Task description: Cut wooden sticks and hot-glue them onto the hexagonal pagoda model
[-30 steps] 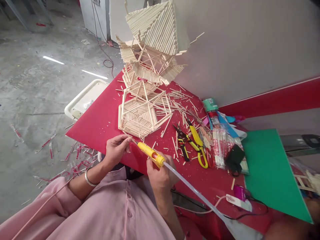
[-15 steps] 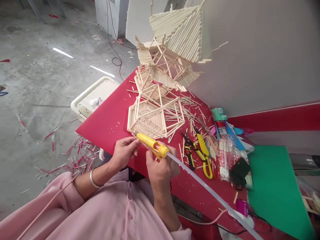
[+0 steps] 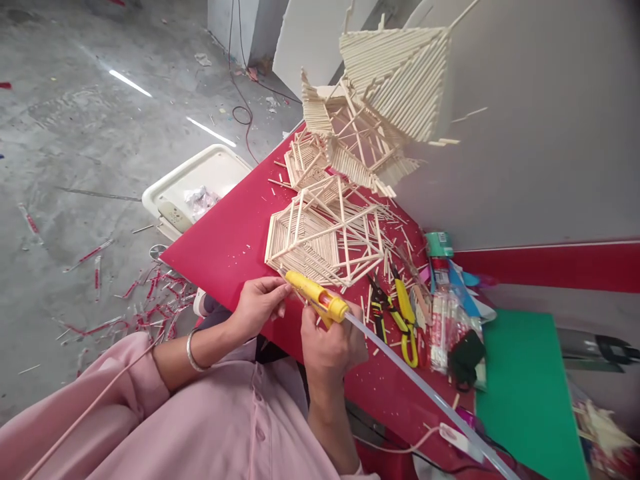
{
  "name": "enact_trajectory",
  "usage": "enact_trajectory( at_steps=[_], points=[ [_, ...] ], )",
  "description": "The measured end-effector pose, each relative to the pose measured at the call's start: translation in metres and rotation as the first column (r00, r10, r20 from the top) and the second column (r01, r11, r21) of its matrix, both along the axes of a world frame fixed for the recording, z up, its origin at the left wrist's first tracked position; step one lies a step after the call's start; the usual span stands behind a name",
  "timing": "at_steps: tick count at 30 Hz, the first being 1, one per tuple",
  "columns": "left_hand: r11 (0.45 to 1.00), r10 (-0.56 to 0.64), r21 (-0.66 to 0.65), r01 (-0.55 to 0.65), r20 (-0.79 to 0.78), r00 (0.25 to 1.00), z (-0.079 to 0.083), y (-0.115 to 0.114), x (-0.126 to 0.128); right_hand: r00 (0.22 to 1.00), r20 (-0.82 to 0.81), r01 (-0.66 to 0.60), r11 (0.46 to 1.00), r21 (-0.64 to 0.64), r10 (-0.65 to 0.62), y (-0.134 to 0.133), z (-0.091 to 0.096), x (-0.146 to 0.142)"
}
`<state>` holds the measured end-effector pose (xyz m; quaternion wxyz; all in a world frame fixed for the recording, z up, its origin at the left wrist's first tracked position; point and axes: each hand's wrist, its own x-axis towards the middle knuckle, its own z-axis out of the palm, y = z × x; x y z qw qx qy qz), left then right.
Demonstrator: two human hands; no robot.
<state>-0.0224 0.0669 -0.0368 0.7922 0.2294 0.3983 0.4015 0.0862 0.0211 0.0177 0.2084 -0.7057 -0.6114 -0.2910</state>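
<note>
My right hand [image 3: 330,343] is wrapped round the grip of a yellow hot glue gun [image 3: 317,297]. A long translucent glue stick [image 3: 407,370] runs out of the gun's back end toward the lower right. My left hand [image 3: 261,305] is closed in a pinch at the gun's front end; what lies between its fingertips is too small to make out. Just beyond the gun, a frame of thin wooden sticks [image 3: 303,247] with a spiral-patterned panel rests on the red table [image 3: 220,247]. Behind it stands a stick model with slatted roof panels [image 3: 400,73].
To the right lie black-and-yellow pliers [image 3: 379,310], yellow-handled scissors [image 3: 409,343], loose sticks [image 3: 395,233] and plastic-wrapped stick packs [image 3: 443,327]. A green board [image 3: 525,393] sits at the right. A white bin [image 3: 165,193] stands left of the table; wrappers [image 3: 145,300] litter the floor.
The view has shifted, so the stick models and both hands appear farther right. The hands keep the same hold, with the gun still at the left fingertips.
</note>
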Motion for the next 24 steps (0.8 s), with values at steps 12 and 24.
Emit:
enact_trajectory(
  at_steps=[12, 24],
  points=[
    [1.000, -0.023, -0.006, 0.023, -0.002, 1.000, 0.0038, 0.0028, -0.0009, 1.000, -0.008, 0.007, 1.000, -0.020, -0.007, -0.0019, -0.0026, 0.0030],
    [1.000, -0.019, 0.001, 0.019, -0.001, 1.000, 0.0021, 0.0015, -0.0003, 0.999, -0.026, -0.025, 1.000, -0.017, 0.025, -0.0002, 0.0003, 0.0006]
  ],
)
